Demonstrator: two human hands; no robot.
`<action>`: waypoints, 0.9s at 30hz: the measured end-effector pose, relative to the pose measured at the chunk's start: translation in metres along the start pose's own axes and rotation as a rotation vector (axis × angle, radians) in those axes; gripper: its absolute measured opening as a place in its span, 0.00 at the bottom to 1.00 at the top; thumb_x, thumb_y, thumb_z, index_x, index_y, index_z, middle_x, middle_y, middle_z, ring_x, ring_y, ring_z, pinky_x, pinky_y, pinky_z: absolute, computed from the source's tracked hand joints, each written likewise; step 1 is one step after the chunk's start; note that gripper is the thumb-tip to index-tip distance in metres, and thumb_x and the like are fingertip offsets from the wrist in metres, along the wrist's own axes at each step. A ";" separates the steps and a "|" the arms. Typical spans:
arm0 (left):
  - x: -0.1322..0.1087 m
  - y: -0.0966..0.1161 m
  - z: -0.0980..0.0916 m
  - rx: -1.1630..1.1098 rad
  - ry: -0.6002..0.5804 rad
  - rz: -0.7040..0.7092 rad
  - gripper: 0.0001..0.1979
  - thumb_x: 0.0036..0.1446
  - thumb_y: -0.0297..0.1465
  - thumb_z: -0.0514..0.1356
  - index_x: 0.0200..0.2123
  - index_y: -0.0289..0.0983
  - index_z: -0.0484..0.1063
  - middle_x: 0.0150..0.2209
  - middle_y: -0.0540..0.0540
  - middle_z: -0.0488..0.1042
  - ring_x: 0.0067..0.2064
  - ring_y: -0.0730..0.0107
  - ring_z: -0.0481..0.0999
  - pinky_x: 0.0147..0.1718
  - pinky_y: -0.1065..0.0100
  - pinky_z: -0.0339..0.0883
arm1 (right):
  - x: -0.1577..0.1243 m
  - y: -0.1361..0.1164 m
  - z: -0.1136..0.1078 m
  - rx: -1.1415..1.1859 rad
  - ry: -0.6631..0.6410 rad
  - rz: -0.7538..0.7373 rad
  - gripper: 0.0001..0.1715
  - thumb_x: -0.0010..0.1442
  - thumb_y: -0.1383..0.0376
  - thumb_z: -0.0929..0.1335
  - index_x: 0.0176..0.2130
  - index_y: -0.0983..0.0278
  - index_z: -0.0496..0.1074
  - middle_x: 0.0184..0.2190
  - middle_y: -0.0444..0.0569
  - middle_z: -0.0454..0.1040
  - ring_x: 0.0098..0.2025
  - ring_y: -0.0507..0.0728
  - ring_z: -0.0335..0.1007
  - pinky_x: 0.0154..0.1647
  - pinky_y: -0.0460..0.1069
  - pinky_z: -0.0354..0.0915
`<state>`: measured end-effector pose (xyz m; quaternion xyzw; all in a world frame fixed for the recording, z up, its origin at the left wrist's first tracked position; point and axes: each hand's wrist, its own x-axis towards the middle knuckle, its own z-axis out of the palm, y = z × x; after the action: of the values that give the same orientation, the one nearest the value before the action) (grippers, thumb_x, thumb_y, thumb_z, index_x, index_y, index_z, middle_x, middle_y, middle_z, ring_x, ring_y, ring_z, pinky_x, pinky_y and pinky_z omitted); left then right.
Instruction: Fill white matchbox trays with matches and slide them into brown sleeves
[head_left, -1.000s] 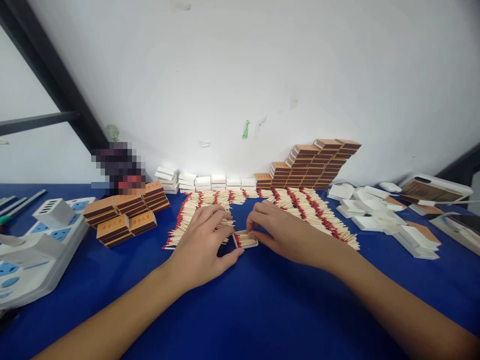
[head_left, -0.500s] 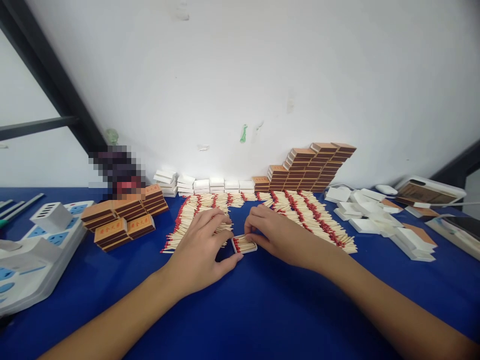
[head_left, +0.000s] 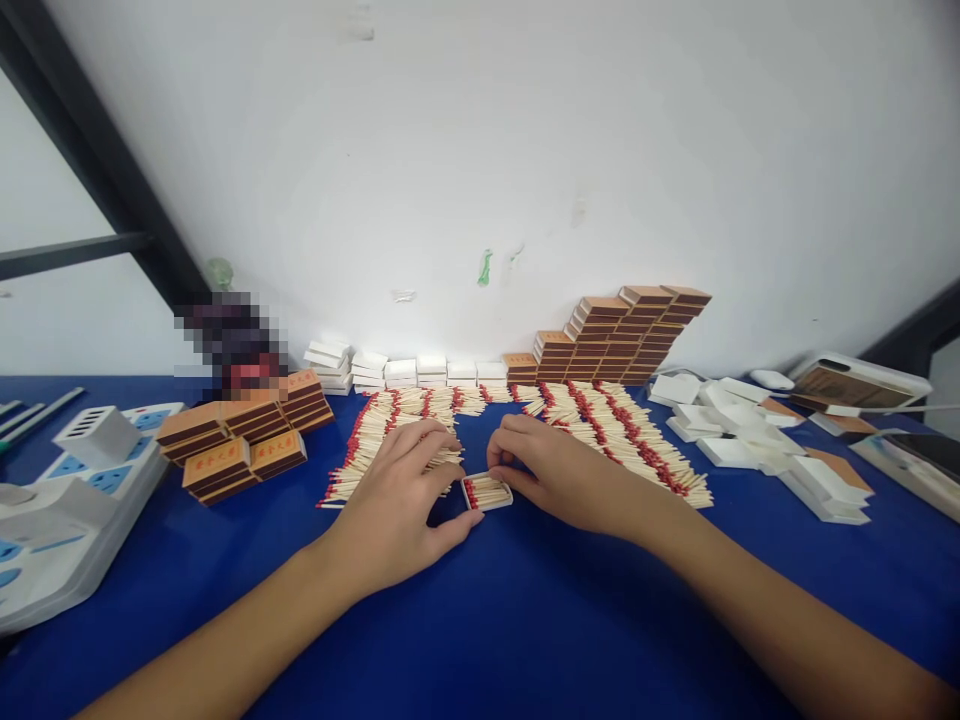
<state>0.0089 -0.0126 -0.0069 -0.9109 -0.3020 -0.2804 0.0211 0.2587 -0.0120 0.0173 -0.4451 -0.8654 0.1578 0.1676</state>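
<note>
A small white rectangular card tray (head_left: 498, 504) is lying on the glossy blue tabletop (head_left: 480, 630), between the two hands, and is holding a layer of thin pale wooden matches (head_left: 489, 491) with their red heads pointing left. The bare left hand (head_left: 401, 495) is staying partly open around the tray's left end, its fingers curving loosely beyond it and its thumb reaching to the near left corner; it is not closing its whole grip on anything. The bare right hand (head_left: 536, 462) is bending over the tray's far right corner with its fingers curled inward and its thumb near the forefinger; whether the tips are meeting or pinching anything, one cannot tell. Behind the left hand a spread of loose red-tipped wooden matches (head_left: 367, 445) is covering the tabletop, and a similar wide bed of red-tipped matchsticks (head_left: 637, 440) is lying beyond the right hand. Along the pale wall (head_left: 420, 150), low stacks of white card trays (head_left: 401, 374) are standing beside a stepped pile of orange-and-brown matchboxes (head_left: 622, 335). More orange-topped brown matchboxes (head_left: 251, 430) are sitting at the left, near a white power strip with blue sockets (head_left: 112, 481). A jumble of loose white card pieces (head_left: 739, 425) is lying at the right.
</note>
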 end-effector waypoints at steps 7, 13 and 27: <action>0.001 -0.001 0.001 -0.003 0.019 0.011 0.11 0.63 0.38 0.68 0.44 0.37 0.80 0.57 0.39 0.76 0.63 0.46 0.70 0.62 0.42 0.68 | 0.002 -0.003 0.003 0.051 0.014 0.080 0.05 0.72 0.65 0.68 0.40 0.60 0.71 0.41 0.45 0.71 0.38 0.53 0.68 0.38 0.50 0.62; 0.001 0.000 0.000 -0.016 0.028 0.026 0.11 0.63 0.37 0.69 0.44 0.37 0.80 0.56 0.38 0.77 0.63 0.45 0.70 0.62 0.40 0.69 | 0.004 -0.009 0.007 0.066 0.039 0.091 0.06 0.70 0.62 0.71 0.40 0.60 0.72 0.40 0.45 0.72 0.39 0.54 0.69 0.38 0.50 0.61; 0.001 -0.001 0.001 -0.029 0.032 0.026 0.12 0.63 0.38 0.68 0.44 0.37 0.80 0.54 0.38 0.77 0.62 0.44 0.72 0.60 0.41 0.70 | 0.001 0.000 0.001 0.097 0.001 0.042 0.06 0.69 0.60 0.72 0.42 0.59 0.73 0.41 0.44 0.72 0.38 0.53 0.69 0.37 0.49 0.63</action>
<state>0.0099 -0.0112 -0.0077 -0.9104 -0.2854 -0.2991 0.0164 0.2576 -0.0109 0.0164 -0.4547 -0.8470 0.2027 0.1863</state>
